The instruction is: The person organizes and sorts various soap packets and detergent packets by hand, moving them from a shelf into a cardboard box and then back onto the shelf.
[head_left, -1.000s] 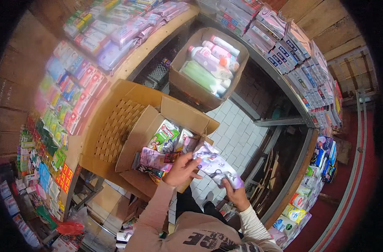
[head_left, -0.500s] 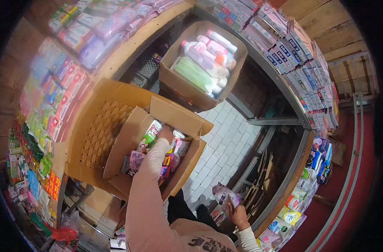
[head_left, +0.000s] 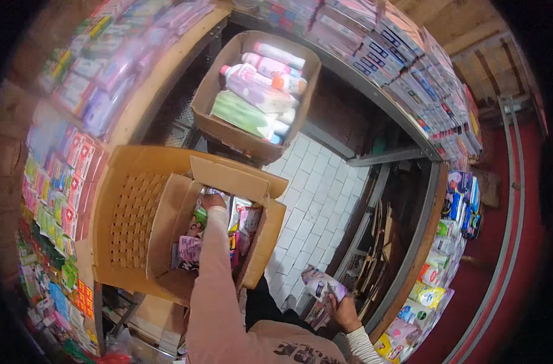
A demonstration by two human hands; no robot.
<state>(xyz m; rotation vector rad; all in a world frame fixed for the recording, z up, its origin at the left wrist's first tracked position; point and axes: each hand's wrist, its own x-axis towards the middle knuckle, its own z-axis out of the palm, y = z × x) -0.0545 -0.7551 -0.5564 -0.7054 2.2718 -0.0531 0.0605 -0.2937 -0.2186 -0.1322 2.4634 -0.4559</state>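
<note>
My left hand (head_left: 213, 201) reaches down into an open cardboard box (head_left: 167, 227) of colourful packets, its fingers mostly hidden at the far side. Just below that hand lies a green packet (head_left: 197, 222), partly behind my wrist. A pink packet (head_left: 189, 250) is nearer to me in the box, and a white and pink pouch (head_left: 250, 219) leans along the right side. Low on the right, my right hand (head_left: 345, 312) is closed around a purple and white pouch (head_left: 322, 283), held over the floor beside my legs.
The box rests on a tan woven-pattern plastic chair (head_left: 137, 209). Beyond it stands a carton (head_left: 252, 142) full of bottles and packs. Stocked counters run along the left (head_left: 76, 182) and right (head_left: 425, 291). White floor tiles (head_left: 310, 203) show between them.
My left hand has shifted left inside the box, toward its far left part. My right hand still holds the purple pouch. The whole view has swung slightly.
</note>
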